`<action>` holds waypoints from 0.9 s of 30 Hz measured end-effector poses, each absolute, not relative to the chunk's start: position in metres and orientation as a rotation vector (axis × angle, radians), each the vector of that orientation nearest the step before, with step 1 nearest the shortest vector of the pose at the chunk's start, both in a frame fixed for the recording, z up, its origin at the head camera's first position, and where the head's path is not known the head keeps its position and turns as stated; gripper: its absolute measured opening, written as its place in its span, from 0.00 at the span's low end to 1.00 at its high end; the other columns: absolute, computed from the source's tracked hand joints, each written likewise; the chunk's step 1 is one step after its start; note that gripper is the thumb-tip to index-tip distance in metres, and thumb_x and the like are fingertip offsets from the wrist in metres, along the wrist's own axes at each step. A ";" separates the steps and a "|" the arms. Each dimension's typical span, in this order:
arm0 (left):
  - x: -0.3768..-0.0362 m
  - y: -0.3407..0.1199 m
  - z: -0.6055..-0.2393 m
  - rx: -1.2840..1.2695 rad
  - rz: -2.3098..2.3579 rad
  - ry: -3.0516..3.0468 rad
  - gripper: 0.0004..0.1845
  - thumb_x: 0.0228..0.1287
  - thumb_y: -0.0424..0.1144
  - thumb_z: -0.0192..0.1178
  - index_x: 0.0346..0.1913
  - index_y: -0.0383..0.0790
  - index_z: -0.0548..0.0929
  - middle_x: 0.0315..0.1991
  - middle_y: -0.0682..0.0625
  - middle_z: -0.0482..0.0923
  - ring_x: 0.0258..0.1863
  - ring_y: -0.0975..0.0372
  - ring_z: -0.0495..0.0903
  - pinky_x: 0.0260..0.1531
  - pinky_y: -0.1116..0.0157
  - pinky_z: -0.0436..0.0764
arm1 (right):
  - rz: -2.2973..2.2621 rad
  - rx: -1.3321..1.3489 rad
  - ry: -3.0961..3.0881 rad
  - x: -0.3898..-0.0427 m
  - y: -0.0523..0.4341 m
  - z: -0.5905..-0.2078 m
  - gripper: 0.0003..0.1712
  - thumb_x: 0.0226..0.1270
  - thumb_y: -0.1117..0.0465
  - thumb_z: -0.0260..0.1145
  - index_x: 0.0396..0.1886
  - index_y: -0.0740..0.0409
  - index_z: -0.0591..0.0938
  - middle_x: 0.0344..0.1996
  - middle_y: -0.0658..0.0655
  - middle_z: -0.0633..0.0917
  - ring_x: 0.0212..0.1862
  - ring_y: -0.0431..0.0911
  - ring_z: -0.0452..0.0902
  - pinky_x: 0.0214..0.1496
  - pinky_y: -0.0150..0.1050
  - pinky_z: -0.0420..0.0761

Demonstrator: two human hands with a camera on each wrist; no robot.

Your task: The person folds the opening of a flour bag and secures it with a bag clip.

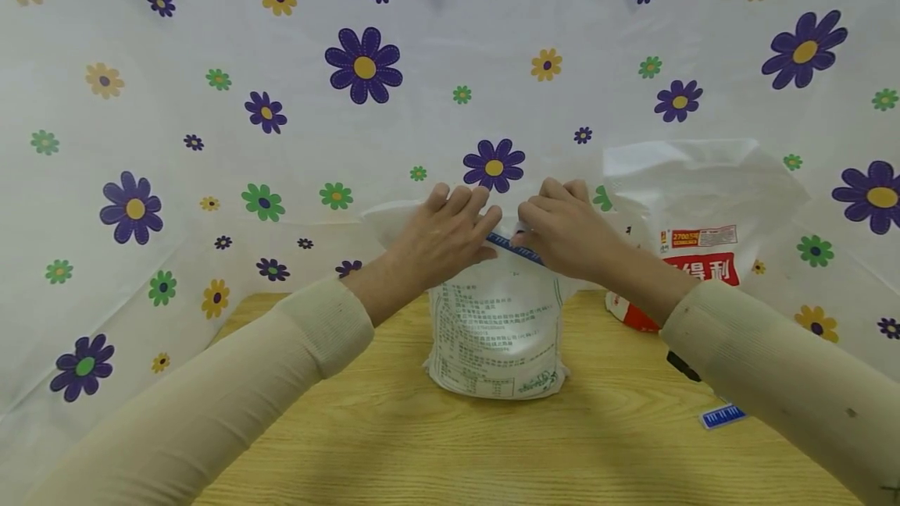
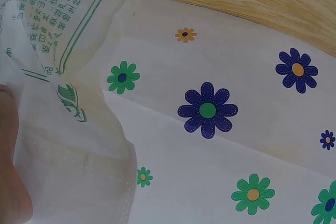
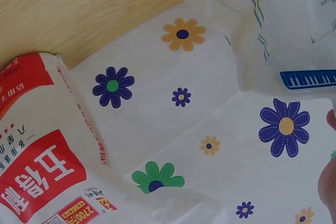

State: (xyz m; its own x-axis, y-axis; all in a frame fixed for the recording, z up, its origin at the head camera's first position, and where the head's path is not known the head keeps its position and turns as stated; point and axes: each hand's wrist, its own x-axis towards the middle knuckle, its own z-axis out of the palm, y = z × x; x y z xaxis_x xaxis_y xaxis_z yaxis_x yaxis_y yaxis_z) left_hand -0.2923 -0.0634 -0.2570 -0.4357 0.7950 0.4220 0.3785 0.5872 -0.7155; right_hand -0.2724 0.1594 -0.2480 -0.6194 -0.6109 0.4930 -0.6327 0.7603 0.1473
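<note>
A flower-printed white cloth backs your wooden desk [image 1: 394, 443]; both hands, left [image 1: 443, 240] and right [image 1: 562, 233], pinch a blue plastic sealing clip [image 1: 516, 248] across the upright white printed bag's [image 1: 495, 334] top at desk centre; sealing looks underway; next, press evenly along it.

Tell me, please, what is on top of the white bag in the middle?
Both hands, left and right, rest on the top of the bag, at a blue clip. The hands hide most of the clip and the bag's mouth.
</note>
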 end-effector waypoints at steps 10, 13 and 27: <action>-0.293 -0.066 -0.258 -0.935 0.680 -2.020 0.30 0.72 0.66 0.47 0.59 0.44 0.69 0.54 0.47 0.70 0.49 0.54 0.64 0.48 0.56 0.59 | 0.044 0.840 -2.529 -0.276 0.160 -0.250 0.18 0.70 0.50 0.66 0.50 0.57 0.81 0.39 0.54 0.85 0.44 0.50 0.65 0.50 0.48 0.62; -0.292 -0.067 -0.258 -0.942 0.672 -2.025 0.31 0.72 0.66 0.47 0.61 0.44 0.69 0.56 0.46 0.69 0.51 0.54 0.63 0.50 0.55 0.59 | 0.056 0.799 -2.564 -0.276 0.160 -0.252 0.19 0.73 0.50 0.63 0.55 0.58 0.81 0.44 0.55 0.86 0.45 0.50 0.66 0.51 0.48 0.63; -0.293 -0.083 -0.261 -0.902 0.549 -2.148 0.40 0.70 0.67 0.49 0.74 0.44 0.63 0.73 0.41 0.59 0.65 0.50 0.59 0.64 0.48 0.55 | 0.024 0.554 -2.737 -0.278 0.168 -0.264 0.26 0.77 0.50 0.58 0.68 0.59 0.73 0.58 0.60 0.82 0.56 0.55 0.67 0.57 0.53 0.64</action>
